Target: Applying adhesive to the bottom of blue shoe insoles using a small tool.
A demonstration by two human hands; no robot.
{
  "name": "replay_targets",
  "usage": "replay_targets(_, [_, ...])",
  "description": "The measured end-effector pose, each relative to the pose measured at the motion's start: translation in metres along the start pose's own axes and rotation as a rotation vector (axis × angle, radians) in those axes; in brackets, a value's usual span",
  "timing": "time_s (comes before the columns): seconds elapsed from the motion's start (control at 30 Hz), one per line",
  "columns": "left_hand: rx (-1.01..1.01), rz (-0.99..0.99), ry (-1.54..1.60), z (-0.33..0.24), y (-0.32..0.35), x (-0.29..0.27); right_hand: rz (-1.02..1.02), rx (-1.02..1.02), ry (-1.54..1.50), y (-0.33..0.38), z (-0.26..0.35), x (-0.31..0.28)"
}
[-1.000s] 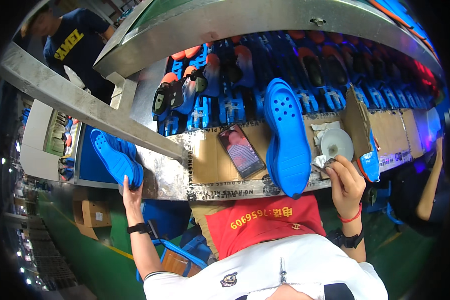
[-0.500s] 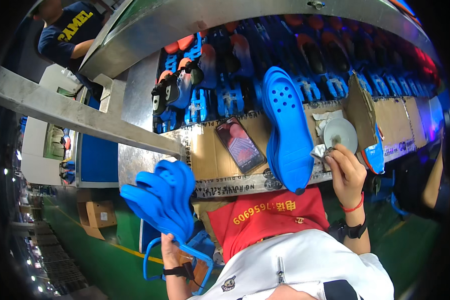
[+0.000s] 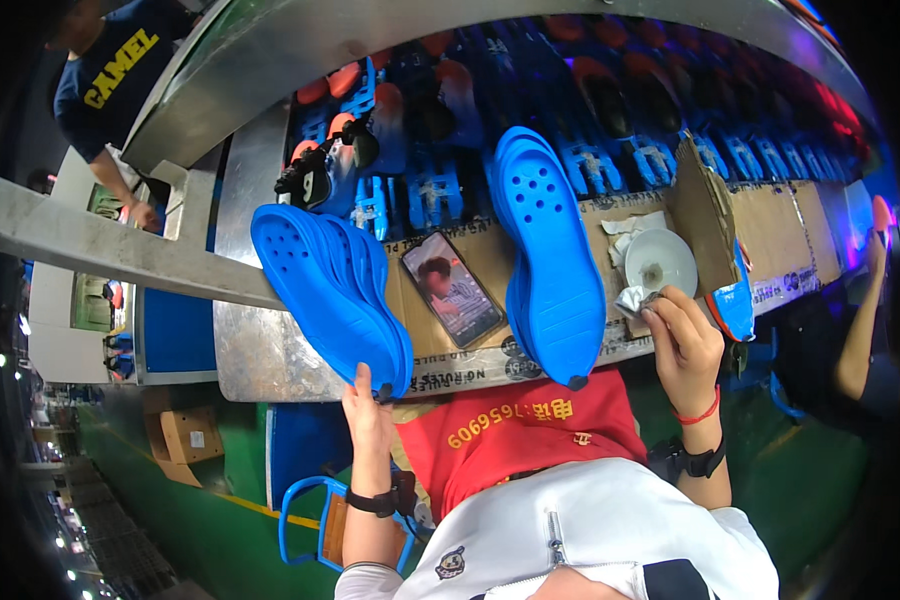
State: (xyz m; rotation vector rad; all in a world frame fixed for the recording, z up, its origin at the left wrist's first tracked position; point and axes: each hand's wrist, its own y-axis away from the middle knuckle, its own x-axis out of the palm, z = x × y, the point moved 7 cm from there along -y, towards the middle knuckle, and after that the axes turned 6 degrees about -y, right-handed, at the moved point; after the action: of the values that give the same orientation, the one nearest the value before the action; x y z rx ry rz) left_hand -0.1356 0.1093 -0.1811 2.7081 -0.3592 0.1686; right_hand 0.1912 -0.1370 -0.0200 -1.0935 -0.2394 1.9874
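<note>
My left hand grips the heel end of a stack of blue shoe soles, thumb on top. Their toe ends, with round holes, reach over the left part of the worktable. Beside them, toe end away from me, a second blue sole stack lies on the cardboard, a dark spot at its heel tip. My right hand pinches a crumpled white wad, perhaps cloth or paper. That wad is at the near edge of a small white bowl with a greyish patch inside.
A phone lies between the sole stacks. Behind them stand rows of blue racks with orange and black shoes. A metal frame bar crosses at left. An upright cardboard flap stands right of the bowl. Another person is at upper left.
My left hand has brought its sole stack up and right, from beside the table to over its left part, and turned the top face into view. My right hand stays near the bowl.
</note>
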Motion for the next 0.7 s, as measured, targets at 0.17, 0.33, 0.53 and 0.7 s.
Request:
replay_targets(0.17, [0.092,-0.026,-0.547,-0.021,-0.012,-0.016,-0.023,-0.003,0.098,-0.003,-0.011,-0.006])
replay_targets(0.33, [0.708,-0.395,-1.203,-0.103,0.029,0.032,-0.040,-0.028,0.268,-0.004,-0.025,-0.005])
replay_targets(0.53, [0.538,0.429,-0.746,-0.062,0.061,0.168,0.063,0.021,0.360,-0.006,-0.049,0.014])
replay_targets(0.7, [0.358,0.507,-0.835,-0.032,0.058,0.210,0.129,0.011,0.396,-0.009,-0.059,0.024])
